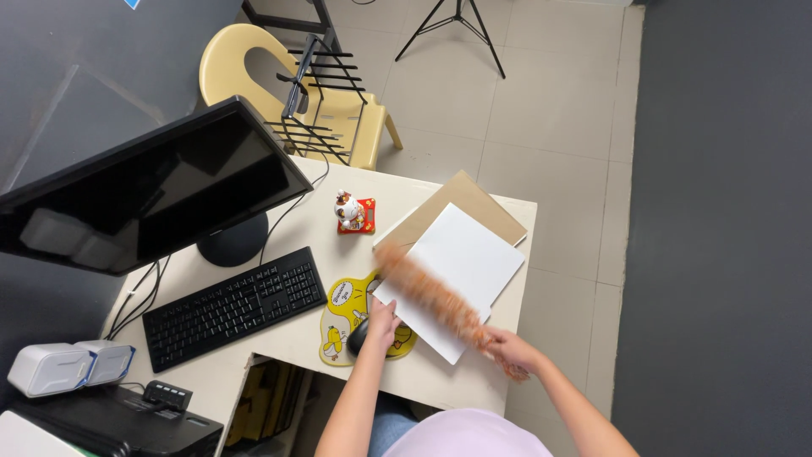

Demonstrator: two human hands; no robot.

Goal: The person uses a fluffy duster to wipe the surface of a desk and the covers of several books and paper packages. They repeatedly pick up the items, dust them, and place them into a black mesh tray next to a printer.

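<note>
The right hand [510,349] is clamped around the handle of an orange feather duster [431,296], whose fluffy head is blurred and slants up and to the left across a white sheet [474,254] lying on the desk [296,338]. Just beside it, the left hand [382,322] rests with its fingers closed over a dark computer mouse [359,337], which sits on a yellow cartoon-printed mouse pad [342,315] near the desk's front edge. Left of the pad lies a black keyboard [233,306]. Under the white sheet, a brown board [474,207] shows along its far edge. Farther back, a small lucky-cat figurine on a red base [353,211] stands between the sheets and the round foot of a black monitor [144,190]. Beyond the desk, a yellow plastic chair [245,63] carries a black wire rack [326,93], and tripod legs [457,30] stand on the tiled floor [541,110].
</note>
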